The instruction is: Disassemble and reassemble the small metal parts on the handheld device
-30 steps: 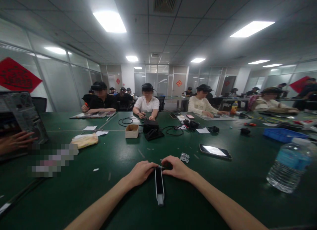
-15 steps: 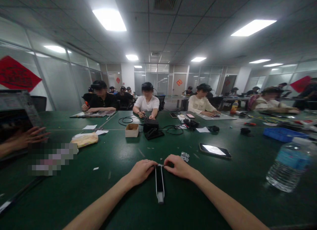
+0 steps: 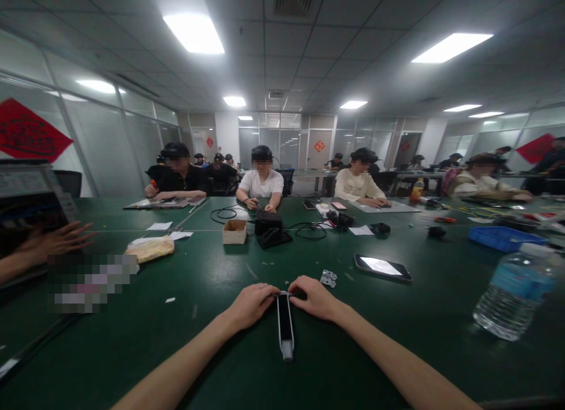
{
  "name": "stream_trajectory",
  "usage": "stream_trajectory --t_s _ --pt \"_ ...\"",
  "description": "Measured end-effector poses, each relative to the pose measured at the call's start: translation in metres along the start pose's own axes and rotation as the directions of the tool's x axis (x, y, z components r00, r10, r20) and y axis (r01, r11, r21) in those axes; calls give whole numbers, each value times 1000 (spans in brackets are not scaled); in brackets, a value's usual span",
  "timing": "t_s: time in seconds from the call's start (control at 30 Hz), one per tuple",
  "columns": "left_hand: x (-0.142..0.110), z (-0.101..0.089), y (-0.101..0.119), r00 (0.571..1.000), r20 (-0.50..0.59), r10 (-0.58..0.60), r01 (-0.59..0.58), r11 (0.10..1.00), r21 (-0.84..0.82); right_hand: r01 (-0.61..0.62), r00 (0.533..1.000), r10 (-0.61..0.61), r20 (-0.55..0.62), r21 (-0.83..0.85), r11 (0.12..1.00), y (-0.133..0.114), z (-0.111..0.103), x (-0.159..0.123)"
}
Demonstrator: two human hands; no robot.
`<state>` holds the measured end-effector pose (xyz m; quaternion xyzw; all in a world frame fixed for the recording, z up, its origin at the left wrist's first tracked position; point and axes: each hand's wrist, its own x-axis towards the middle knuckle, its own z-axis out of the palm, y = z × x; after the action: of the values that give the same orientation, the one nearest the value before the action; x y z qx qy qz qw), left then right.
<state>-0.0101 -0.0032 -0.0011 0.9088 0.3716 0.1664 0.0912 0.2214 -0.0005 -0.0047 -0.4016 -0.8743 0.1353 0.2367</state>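
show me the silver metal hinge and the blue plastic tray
silver metal hinge [image 3: 328, 278], head view, on its middle
blue plastic tray [image 3: 503, 243], head view, on its front wall

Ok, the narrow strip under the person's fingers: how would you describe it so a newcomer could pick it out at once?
On the green table, look at the near side, where the left hand and right hand meet. The strip lies flat below them, pointing toward the person. It is long, black and silver-edged, unlike the small hinge and wide phone beyond.
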Motion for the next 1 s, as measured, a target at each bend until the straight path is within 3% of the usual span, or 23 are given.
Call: stream_trajectory --t_s 0.27,0.63,1.0 --pt "0 0 -1 1000 7 2 -2 1000 -4 -18 1000 18 18 11 1000 -5 -6 -1" --pt "1 2 -2 1000 -1 9 -9 1000 -4 13 999 -14 -39 -11 1000 9 6 0" --pt "-1 -7 7 999 37 -21 21 1000 -5 -2 1000 2 -19 -9 1000 3 0 -1"
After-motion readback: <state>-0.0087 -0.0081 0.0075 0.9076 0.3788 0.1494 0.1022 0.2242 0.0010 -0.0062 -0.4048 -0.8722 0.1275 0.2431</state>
